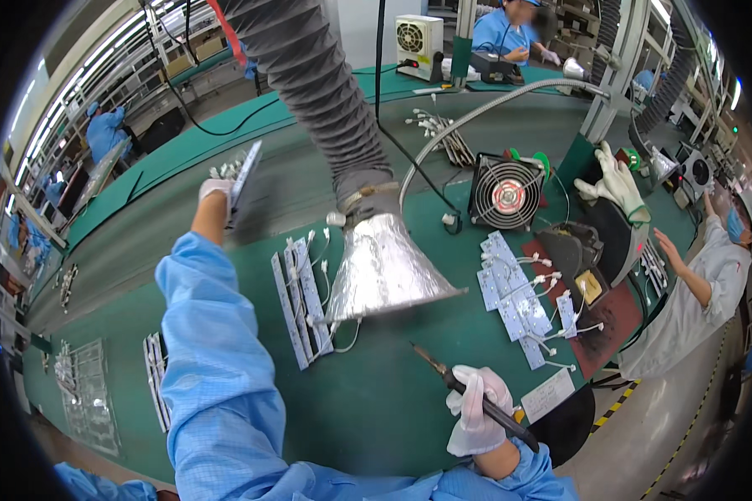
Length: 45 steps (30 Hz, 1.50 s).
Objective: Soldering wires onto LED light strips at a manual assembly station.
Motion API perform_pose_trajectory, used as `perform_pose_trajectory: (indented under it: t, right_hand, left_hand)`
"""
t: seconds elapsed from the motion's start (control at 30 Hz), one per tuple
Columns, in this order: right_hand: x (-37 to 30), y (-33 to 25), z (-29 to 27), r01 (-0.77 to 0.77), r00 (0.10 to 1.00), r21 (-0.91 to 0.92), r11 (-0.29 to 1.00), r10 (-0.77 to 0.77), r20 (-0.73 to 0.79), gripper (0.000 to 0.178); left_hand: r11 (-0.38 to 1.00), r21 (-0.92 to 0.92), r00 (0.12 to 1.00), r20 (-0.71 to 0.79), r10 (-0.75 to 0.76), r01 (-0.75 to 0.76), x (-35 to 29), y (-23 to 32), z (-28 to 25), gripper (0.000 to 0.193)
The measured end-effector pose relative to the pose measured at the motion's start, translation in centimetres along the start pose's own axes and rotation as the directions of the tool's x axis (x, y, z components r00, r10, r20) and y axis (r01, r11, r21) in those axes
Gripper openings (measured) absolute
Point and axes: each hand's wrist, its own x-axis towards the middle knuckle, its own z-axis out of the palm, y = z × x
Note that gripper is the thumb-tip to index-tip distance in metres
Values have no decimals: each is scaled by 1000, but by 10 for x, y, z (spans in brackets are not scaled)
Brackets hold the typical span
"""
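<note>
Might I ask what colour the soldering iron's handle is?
The handle is black, in the head view.

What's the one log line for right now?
left hand: holding pale strips | right hand: holding soldering iron | silver hood: hanging above green table

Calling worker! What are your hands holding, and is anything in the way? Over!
Left hand: gripping circuit-board strips, off to left. Right hand: gripping soldering iron. Silver fume hood: hanging between hands, possibly in the way. Over.

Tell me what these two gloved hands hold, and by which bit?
Right hand: soldering iron, by its dark handle. Left hand: pale strip boards with white connectors, but blur hides where it grips.
</note>
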Motion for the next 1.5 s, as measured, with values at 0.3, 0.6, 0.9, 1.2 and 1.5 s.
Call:
perform_pose_trajectory:
  t: [0.3, 0.6, 0.9, 1.2, 1.5]
  right_hand:
    - [-19, 8, 13, -205, 968, 435, 877, 246, -40, 35]
    - [-26, 49, 15, 387, 918, 27, 922, -382, -102, 29]
    - [-23, 38, 21, 185, 976, 203, 962, -156, -149, 33]
    - [-32, 21, 17, -2, 994, 290, 957, 34, -106, 35]
    - [-35, 16, 12, -209, 976, 378, 902, 216, 24, 29]
  left_hand:
    - [853, 240, 869, 314, 383, -463, -230, -65, -176, 27]
    - [840, 98, 598, 747, 292, -533, -357, -41, -142, 22]
    - [603, 492, 764, 245, 597, -628, -402, -62, -88, 48]
    - [966, -13, 966, -6, 257, -257, -528, -64, -75, 76]
    - [823, 253, 803, -205, 559, -509, -506, -62, -15, 40]
